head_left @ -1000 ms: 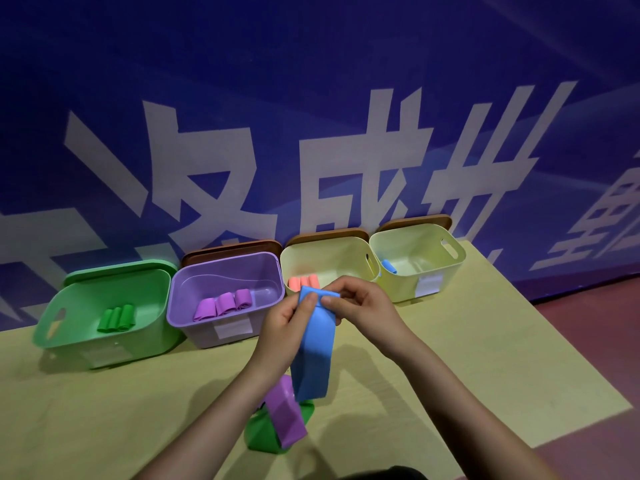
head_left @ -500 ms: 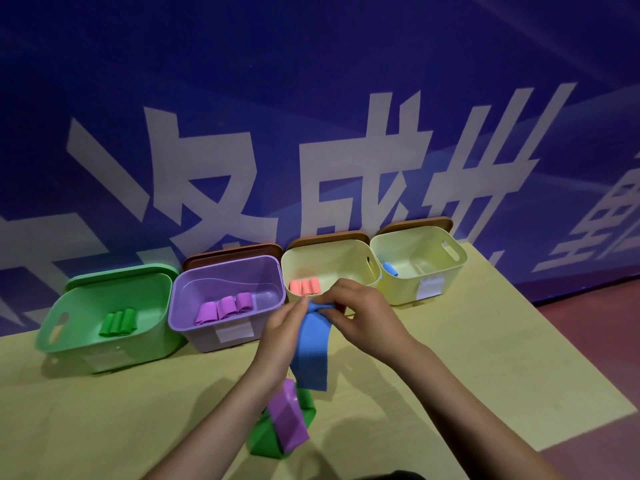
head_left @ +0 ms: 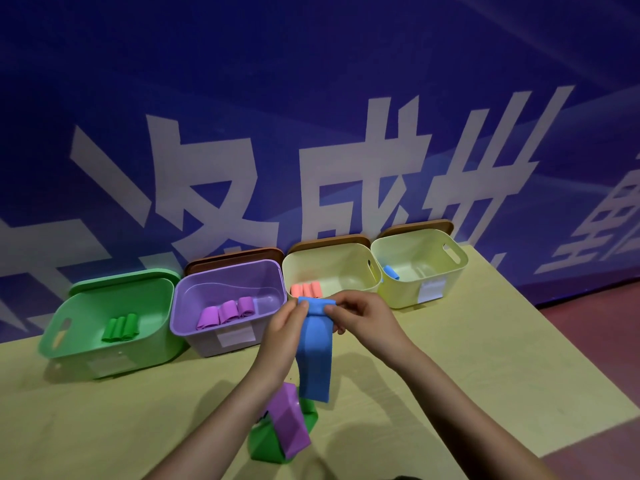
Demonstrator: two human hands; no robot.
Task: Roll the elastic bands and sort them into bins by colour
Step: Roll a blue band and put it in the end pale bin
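A blue elastic band [head_left: 314, 355] hangs above the table, its top end rolled over. My left hand [head_left: 282, 336] pinches that roll from the left and my right hand [head_left: 362, 322] pinches it from the right. Below it a purple band [head_left: 289, 422] lies across a green band [head_left: 266, 441] on the table. Four bins stand in a row at the wall: a green bin [head_left: 69, 344] with green rolls, a purple bin [head_left: 180, 306] with purple rolls, a pale yellow bin [head_left: 360, 258] with pink rolls [head_left: 306, 289], and another pale yellow bin [head_left: 460, 268] with a blue roll [head_left: 391, 271].
The bins sit on a yellow-green table [head_left: 450, 375] against a blue wall banner [head_left: 311, 116] with white characters. The table's right edge runs diagonally beside a dark red floor [head_left: 595, 341]. Brown lids [head_left: 235, 256] stand behind three bins.
The hanging part of the blue band has grown shorter as its top end is rolled between both hands. The hands have sunk slightly toward the table.
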